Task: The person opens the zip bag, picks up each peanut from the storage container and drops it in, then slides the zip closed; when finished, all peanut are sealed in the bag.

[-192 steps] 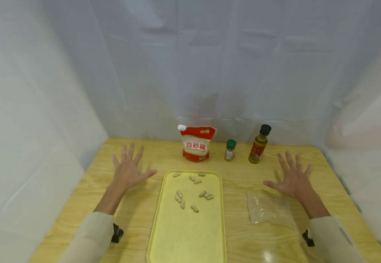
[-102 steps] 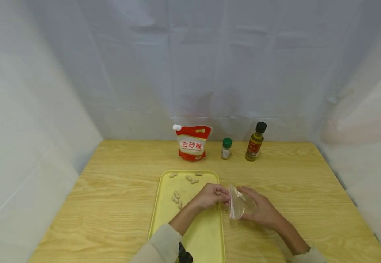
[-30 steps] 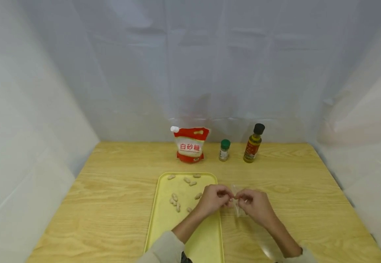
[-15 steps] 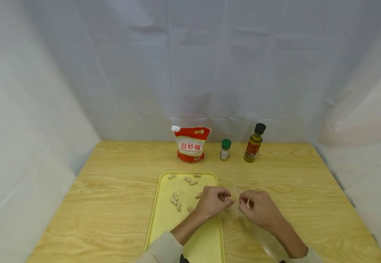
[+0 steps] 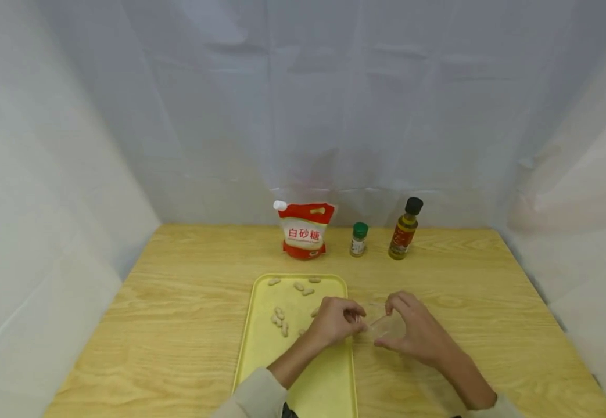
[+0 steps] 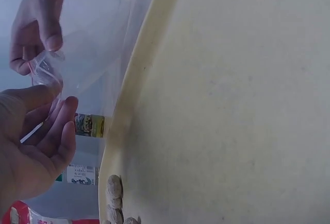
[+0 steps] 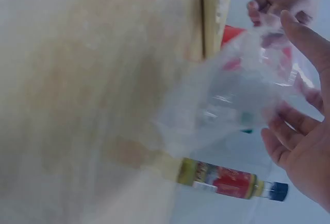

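Our left hand [image 5: 334, 320] pinches a clear bag [image 7: 221, 100] by its edge, our right hand [image 5: 420, 335] curves round it, yellow tray [image 5: 261, 345] of peanuts [image 5: 284, 329] nearby, on the table [image 5: 177, 319].

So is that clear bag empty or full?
Empty: the right wrist view sees through the clear bag, with nothing showing inside. The visible peanuts lie on the yellow tray.

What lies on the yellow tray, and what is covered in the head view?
Peanuts in their shells lie on the yellow tray, towards its far end. In the head view, the left hand and forearm cover part of it; what they hide there cannot be seen.
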Demonstrator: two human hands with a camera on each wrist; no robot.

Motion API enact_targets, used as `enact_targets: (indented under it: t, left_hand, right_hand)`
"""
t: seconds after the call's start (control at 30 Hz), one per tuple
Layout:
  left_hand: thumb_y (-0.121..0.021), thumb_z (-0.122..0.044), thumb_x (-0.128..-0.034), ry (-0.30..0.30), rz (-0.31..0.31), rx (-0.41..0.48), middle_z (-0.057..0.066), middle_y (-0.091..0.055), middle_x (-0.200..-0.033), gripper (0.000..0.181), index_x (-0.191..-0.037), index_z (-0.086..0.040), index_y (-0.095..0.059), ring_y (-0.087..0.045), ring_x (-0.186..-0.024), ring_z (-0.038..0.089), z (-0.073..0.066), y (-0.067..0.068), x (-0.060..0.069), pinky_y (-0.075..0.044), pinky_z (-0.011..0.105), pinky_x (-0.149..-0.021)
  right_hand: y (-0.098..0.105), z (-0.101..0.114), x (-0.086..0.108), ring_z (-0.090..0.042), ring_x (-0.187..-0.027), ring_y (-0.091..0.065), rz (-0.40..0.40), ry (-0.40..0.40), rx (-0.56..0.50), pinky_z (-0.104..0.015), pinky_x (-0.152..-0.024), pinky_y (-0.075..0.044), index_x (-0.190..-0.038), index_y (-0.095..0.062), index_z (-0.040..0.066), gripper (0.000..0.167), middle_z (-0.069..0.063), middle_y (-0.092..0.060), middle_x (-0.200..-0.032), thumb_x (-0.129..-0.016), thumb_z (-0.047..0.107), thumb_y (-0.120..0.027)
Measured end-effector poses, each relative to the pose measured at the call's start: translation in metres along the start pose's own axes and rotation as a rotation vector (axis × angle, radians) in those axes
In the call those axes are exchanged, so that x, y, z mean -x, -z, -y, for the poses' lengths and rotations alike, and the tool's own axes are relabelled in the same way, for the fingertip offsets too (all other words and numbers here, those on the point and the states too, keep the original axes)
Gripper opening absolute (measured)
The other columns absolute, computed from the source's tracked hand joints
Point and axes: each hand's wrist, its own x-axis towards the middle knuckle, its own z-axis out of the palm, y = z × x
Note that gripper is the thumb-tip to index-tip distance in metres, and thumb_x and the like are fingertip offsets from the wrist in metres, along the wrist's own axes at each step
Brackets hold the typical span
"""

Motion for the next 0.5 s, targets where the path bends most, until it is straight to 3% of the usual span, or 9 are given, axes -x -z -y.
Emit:
enact_targets:
  t: [0.17, 0.37, 0.5]
  left_hand:
    - [-0.081, -0.010, -0.0729, 0.049, 0.044, 0.056, 0.005, -0.068, -0.071, 0.019, -0.088, -0.002, -0.074, -0.054, -0.057, -0.001, 0.000, 0.002, -0.001, -0.047, 0.015, -0.054]
    - [-0.081, -0.010, -0.0730, 0.062, 0.050, 0.067, 0.006, -0.069, -0.075, 0.022, -0.092, -0.002, -0.073, -0.055, -0.059, -0.001, 0.001, 0.003, -0.003, -0.048, 0.015, -0.056]
    - [-0.080, -0.009, -0.0743, 0.068, 0.066, 0.070, 0.006, -0.069, -0.076, 0.021, -0.093, -0.002, -0.073, -0.057, -0.060, -0.001, 0.001, 0.004, -0.003, -0.048, 0.015, -0.057]
  right_hand:
    - [-0.010, -0.002, 0.002, -0.036, -0.115, -0.057, 0.058, -0.084, -0.151, -0.049, -0.087, -0.050, -0.091, -0.037, 0.017, 0.058, -0.013, -0.058, -0.130, -0.066, 0.034, -0.086]
    - [-0.016, -0.004, 0.001, -0.034, -0.109, -0.062, 0.038, -0.084, -0.256, -0.049, -0.086, -0.051, -0.093, -0.036, 0.014, 0.054, -0.013, -0.065, -0.119, -0.072, 0.031, -0.083]
    - [-0.018, -0.003, 0.001, -0.030, -0.108, -0.063, 0.021, -0.100, -0.293, -0.053, -0.090, -0.049, -0.112, -0.043, 0.013, 0.059, -0.012, -0.066, -0.116, -0.072, 0.028, -0.083]
